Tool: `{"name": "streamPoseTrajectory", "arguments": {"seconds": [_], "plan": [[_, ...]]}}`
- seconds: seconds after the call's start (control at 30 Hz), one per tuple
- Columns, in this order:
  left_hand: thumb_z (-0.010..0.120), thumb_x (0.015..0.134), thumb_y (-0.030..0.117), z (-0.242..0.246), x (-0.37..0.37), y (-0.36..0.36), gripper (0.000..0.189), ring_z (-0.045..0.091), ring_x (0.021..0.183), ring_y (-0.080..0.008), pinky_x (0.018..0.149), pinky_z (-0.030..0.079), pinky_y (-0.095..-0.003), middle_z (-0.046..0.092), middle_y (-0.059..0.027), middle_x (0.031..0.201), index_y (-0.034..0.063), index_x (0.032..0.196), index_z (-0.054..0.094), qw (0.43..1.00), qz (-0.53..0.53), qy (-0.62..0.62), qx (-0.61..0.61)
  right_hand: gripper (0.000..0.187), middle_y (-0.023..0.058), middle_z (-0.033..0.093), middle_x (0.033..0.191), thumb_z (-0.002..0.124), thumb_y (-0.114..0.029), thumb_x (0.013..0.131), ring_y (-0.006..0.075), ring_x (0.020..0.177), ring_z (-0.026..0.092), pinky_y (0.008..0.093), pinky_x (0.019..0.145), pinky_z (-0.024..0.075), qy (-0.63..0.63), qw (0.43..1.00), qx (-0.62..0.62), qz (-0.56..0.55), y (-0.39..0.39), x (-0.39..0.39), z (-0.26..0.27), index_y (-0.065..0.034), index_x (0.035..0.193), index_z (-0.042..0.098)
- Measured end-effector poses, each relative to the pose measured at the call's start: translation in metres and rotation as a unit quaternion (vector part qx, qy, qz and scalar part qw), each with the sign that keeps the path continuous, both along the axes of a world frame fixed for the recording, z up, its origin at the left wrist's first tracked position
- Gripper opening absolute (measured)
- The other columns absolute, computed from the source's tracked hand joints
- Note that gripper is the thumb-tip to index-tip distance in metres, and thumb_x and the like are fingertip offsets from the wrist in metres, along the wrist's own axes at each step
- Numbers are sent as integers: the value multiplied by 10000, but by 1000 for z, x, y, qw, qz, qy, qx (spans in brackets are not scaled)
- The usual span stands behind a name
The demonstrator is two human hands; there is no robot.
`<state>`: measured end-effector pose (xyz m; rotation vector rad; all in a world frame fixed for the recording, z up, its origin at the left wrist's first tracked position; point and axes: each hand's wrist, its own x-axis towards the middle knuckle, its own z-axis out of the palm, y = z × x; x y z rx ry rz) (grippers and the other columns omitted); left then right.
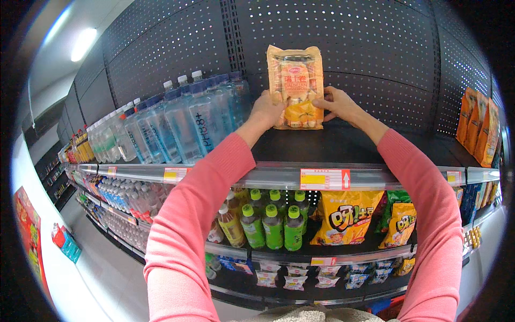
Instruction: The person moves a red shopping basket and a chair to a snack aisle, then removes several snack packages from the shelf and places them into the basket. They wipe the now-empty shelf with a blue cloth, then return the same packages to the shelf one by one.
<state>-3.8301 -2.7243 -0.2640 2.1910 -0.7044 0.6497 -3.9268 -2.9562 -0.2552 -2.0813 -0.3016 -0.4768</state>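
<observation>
A yellow-orange bag of Daliyuan Swiss rolls [297,86] stands upright on the black top shelf [346,147], its printed front facing me. My left hand [267,108] grips the bag's lower left side, the thumb on the front. At the lower right side, my right hand [340,104] holds it with the thumb on the front and the fingers at the edge. Both arms in pink sleeves reach over the shelf's front rail. The fingers of the left hand are mostly hidden behind the bag.
Large water bottles [201,116] stand in rows left of the bag. Orange pouches [474,124] are at the far right. A black perforated back panel [370,44] rises behind. Below are green-capped drink bottles [272,227], yellow snack bags [348,217] and small packets [295,277].
</observation>
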Motion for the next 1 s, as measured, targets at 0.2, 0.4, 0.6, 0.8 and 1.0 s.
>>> {"name": "streamPoseTrajectory", "arguments": {"seconds": [0.2, 0.4, 0.6, 0.8, 1.0], "plan": [[730, 859, 358, 7, -25, -1, 752, 617, 1193, -399, 1000, 495, -424, 619, -306, 1266, -108, 1375, 443, 1000, 6, 17, -20, 827, 243, 598, 1289, 739, -414, 906, 261, 1098, 661, 333, 741, 638, 13, 999, -26, -29, -3, -9, 6, 90, 1456, 380], [705, 864, 387, 11, -37, 1, 917, 490, 1338, -449, 1122, 395, -438, 467, -382, 1422, -162, 1468, 286, 994, -3, -70, -88, 874, 257, 623, 1238, 747, -444, 890, 256, 951, 692, 325, 652, 619, -37, 986, -97, -133, -3, -28, 27, 93, 1468, 370], [655, 924, 244, 36, -76, 11, 615, 513, 1307, -405, 1100, 408, -430, 509, -293, 1415, -86, 1402, 454, 955, -85, -279, -55, 674, 145, 650, 1190, 707, -387, 941, 199, 1042, 655, 316, 761, 610, -209, 968, -96, -102, -11, -125, 47, 15, 1431, 477], [695, 921, 253, 7, -206, -8, 420, 608, 1183, -365, 1028, 449, -417, 657, -193, 1247, -3, 1248, 629, 917, -237, -317, 46, 474, 122, 668, 1145, 626, -274, 1004, 170, 1009, 658, 291, 801, 580, -249, 960, -43, -122, -25, -303, -30, -6, 1379, 518], [703, 913, 265, -53, -267, -64, 506, 537, 1261, -370, 1076, 397, -436, 590, -179, 1344, 41, 1348, 573, 885, -221, -347, 220, 401, 81, 692, 1046, 607, -231, 1016, 149, 936, 680, 280, 769, 561, -136, 933, 139, -303, -136, -423, -208, -48, 1366, 539]]}}
